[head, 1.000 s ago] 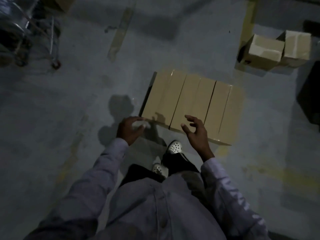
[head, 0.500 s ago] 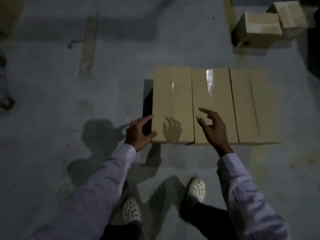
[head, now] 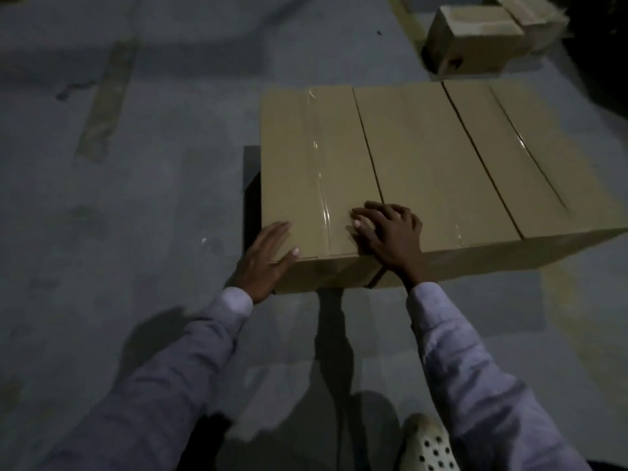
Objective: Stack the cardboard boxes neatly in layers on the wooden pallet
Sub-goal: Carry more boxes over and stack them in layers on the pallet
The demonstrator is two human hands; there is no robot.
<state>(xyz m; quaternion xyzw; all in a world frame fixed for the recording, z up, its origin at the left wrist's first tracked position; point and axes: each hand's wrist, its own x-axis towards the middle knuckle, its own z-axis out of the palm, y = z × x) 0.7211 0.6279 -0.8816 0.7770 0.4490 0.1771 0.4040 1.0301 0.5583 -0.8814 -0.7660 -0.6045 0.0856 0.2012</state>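
The person is leaning over a row of three cardboard boxes lying side by side at about 1 o'clock on the grey floor (head: 136, 232). The left hand (head: 263, 258) is lying flat and released against the 7 o'clock corner of the leftmost box (head: 316, 158). The right hand (head: 390, 239) is resting on that box's top at its 5 o'clock corner, fingers loosely bent and grasping nothing, right beside the seam with the middle box (head: 424, 158). A dark slab (head: 251, 185) is showing at the row's 9 o'clock edge. It is probably the pallet, though the light is too dim to be sure. Two spare boxes (head: 472, 39) are waiting well apart at 1 o'clock. The hands seem to be squaring or getting ready to lift this box. Since neither palm is reaching underneath, a lift could slip on the glossy tape. A sideways shove could also drag the middle box out of line or push the leftmost box past the slab's edge.
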